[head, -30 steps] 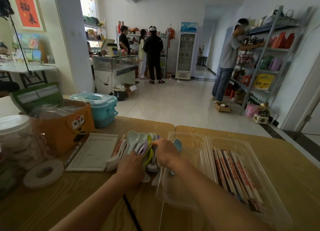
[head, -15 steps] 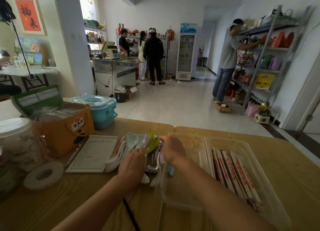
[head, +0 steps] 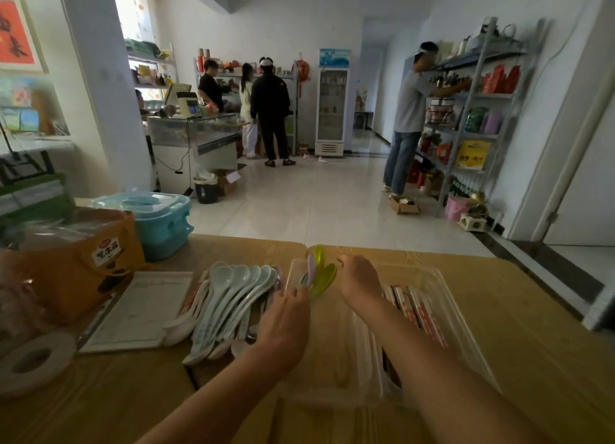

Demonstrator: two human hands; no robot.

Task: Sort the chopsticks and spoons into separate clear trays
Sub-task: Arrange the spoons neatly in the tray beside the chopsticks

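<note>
Two yellow-green plastic spoons (head: pixel 324 275) and one lilac plastic spoon (head: pixel 311 270) are held tilted, bowls up, over the far left corner of the left of two clear plastic trays (head: pixel 336 370). They stand between the hands. The near ends of the spoons are met by the straightened fingertips of the left hand (head: pixel 286 323), though a pinch cannot be made out. The right hand (head: pixel 361 282) is curled just right of the bowls, back to the camera, and its fingers are hidden, so what it grips cannot be told.

In the right clear tray (head: pixel 464 325), at least four chopsticks in red-and-white paper sleeves (head: pixel 416 313) are laid lengthwise; their near ends are hidden by the right forearm.

Left of the trays, a pile of pale ceramic spoons (head: pixel 229 297) is fanned on the wooden table (head: pixel 532 327), with at least five bowls countable and the rest overlapped.

Further left, one printed paper form (head: pixel 139 310), one roll of white tape (head: pixel 33 360), one orange carton (head: pixel 73 260) and one teal lidded plastic box (head: pixel 156 224) are seen. The carton and tape are blurred.
</note>
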